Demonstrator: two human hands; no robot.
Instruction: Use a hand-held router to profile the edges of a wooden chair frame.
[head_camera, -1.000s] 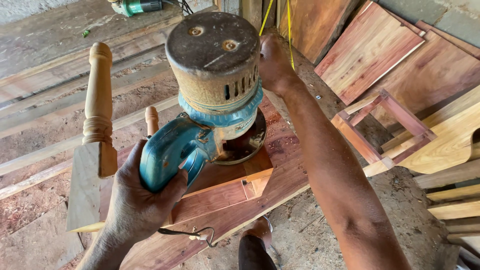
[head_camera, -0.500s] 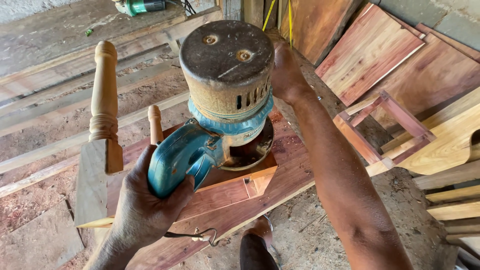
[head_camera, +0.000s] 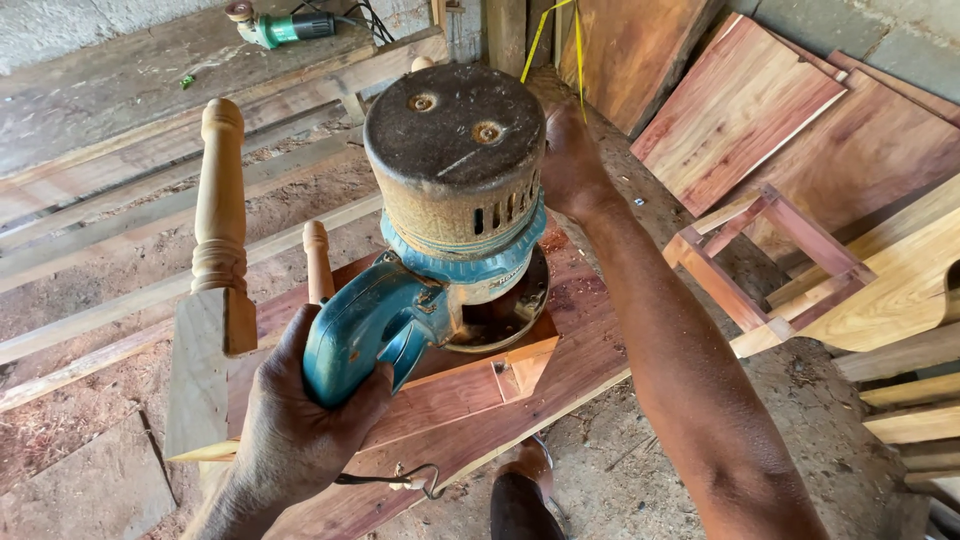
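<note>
A worn teal electric router (head_camera: 455, 200) with a dusty round motor cap stands upright on a reddish wooden board (head_camera: 560, 370). My left hand (head_camera: 300, 430) is wrapped around its teal handle at the lower left. On the far side of the motor housing my right hand (head_camera: 572, 165) grips the other handle, which is hidden. The tool's round base sits on a small reddish block at the board's upper edge. A turned pale wooden leg (head_camera: 215, 260) stands upright just left of the router, with a smaller turned post (head_camera: 317, 260) behind it.
Long pale planks (head_camera: 150, 170) lie at the left over sawdust. Reddish panels (head_camera: 740, 110) lean at the upper right, beside a small reddish wooden frame (head_camera: 760, 260). A green power tool (head_camera: 285, 25) lies at the top. My foot (head_camera: 520, 495) shows below the board.
The router has shifted slightly to the right along the board with both hands still on it. The view has drifted a little.
</note>
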